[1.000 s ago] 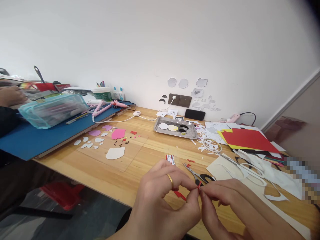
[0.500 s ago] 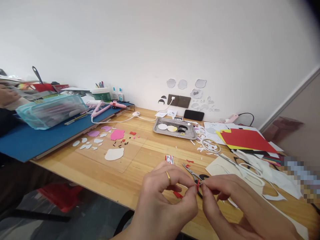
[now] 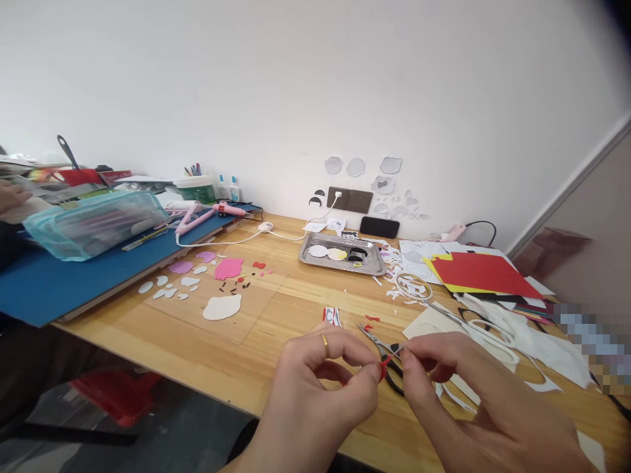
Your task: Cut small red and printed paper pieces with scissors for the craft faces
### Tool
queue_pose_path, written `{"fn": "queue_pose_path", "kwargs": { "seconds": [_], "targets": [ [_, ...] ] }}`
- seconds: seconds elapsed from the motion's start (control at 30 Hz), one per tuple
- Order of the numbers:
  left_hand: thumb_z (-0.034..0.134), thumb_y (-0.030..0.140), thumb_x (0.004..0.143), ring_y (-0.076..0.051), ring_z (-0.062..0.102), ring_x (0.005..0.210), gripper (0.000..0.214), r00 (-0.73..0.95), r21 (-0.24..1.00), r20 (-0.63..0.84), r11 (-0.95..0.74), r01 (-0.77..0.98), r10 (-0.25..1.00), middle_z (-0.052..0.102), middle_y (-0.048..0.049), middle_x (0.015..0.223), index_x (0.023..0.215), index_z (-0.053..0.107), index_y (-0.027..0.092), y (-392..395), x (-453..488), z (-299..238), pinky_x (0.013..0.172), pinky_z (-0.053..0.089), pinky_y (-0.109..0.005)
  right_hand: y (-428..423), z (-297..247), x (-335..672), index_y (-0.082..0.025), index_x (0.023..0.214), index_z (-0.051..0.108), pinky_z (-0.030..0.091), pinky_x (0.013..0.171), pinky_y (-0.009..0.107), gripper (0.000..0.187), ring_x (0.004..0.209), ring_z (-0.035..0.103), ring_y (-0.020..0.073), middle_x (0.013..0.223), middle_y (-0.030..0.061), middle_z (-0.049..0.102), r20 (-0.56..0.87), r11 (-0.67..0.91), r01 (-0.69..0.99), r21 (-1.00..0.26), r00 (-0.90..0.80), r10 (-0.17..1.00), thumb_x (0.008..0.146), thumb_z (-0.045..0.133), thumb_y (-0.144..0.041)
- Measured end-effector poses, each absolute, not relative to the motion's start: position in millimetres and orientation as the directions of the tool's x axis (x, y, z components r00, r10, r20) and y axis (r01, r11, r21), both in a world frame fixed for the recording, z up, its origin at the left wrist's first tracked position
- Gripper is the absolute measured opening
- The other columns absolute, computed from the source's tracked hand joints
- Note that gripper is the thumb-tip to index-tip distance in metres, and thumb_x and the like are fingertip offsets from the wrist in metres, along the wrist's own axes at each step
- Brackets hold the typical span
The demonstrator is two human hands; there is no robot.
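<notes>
My left hand (image 3: 328, 387), with a gold ring on one finger, pinches a small red cut piece (image 3: 383, 368) between thumb and index finger. My right hand (image 3: 473, 394) is closed in a pinch at the end of a thin pale strip (image 3: 397, 352) that runs to the red piece; whether the two are joined I cannot tell. Just behind the fingertips lies a pair of scissors (image 3: 379, 341) with dark handles, partly hidden. Red scraps (image 3: 372, 319) and a small printed card (image 3: 332, 316) rest near its blades.
Cut shapes, among them a white cat-head piece (image 3: 223, 307) and a pink one (image 3: 229, 268), lie at left. A metal tray (image 3: 340, 265) sits near the wall. Red sheets (image 3: 488, 274), white scraps and large scissors (image 3: 458, 319) crowd the right. A person's hand (image 3: 12, 197) shows far left.
My hands have drawn slightly apart, and the pale strip now shows between my fingertips. More of the red piece shows at my left fingertips. The view has shifted slightly.
</notes>
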State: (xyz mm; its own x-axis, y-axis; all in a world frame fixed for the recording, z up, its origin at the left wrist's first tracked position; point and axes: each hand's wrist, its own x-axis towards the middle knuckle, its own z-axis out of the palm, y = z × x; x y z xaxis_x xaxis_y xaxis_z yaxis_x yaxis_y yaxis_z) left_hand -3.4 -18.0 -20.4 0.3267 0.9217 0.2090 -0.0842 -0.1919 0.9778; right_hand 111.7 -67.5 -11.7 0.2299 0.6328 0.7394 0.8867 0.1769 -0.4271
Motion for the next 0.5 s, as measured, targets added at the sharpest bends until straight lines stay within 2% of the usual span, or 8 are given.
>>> {"fn": "queue_pose_path", "kwargs": {
  "seconds": [0.2,0.3,0.37,0.5],
  "targets": [
    [0.054,0.015,0.060,-0.012,0.050,0.054,0.009,0.388,0.989,0.111,-0.062,-0.138,0.915,0.057,-0.0010,0.057,0.053,0.059,0.017,-17.5,-5.0,-21.1,0.045,0.039,-0.021,-63.6,-10.9,116.8,-0.026,0.066,0.052,0.045,0.047,0.025,0.008,0.052,0.058,0.0157,0.055,-0.0034,0.055,0.716,0.203,0.871,-0.448,0.212,0.665,0.071,0.054,-0.019],
    [0.056,0.017,0.060,-0.012,0.049,0.054,0.007,0.407,0.989,0.062,-0.001,-0.148,0.911,0.056,-0.0007,0.058,0.053,0.058,0.018,-17.4,-6.0,-21.5,0.044,0.037,-0.020,-63.4,-10.6,118.5,-0.026,0.063,0.054,0.034,0.034,0.026,0.009,0.047,0.054,0.0157,0.052,-0.0032,0.056,0.696,0.172,0.883,-0.437,0.211,0.686,0.071,0.053,-0.022],
    [0.057,0.018,0.060,-0.012,0.049,0.055,0.008,0.413,0.988,0.040,0.025,-0.150,0.910,0.055,-0.0004,0.057,0.053,0.058,0.018,-17.3,-6.7,-22.2,0.045,0.038,-0.020,-62.7,-9.4,120.3,-0.026,0.064,0.055,0.030,0.033,0.026,0.008,0.041,0.050,0.0143,0.053,-0.0035,0.057,0.691,0.135,0.890,-0.436,0.235,0.683,0.071,0.054,-0.023],
    [0.058,0.020,0.063,-0.010,0.049,0.053,0.009,0.423,0.981,0.017,0.067,-0.184,0.906,0.057,0.0006,0.058,0.055,0.060,0.018,-16.4,-8.5,-25.1,0.047,0.040,-0.019,-58.2,-7.0,136.6,-0.026,0.067,0.057,0.038,0.042,0.027,0.005,0.046,0.052,0.0160,0.056,-0.0028,0.060,0.707,0.025,0.895,-0.446,0.335,0.622,0.071,0.055,-0.029]
  ]
}}
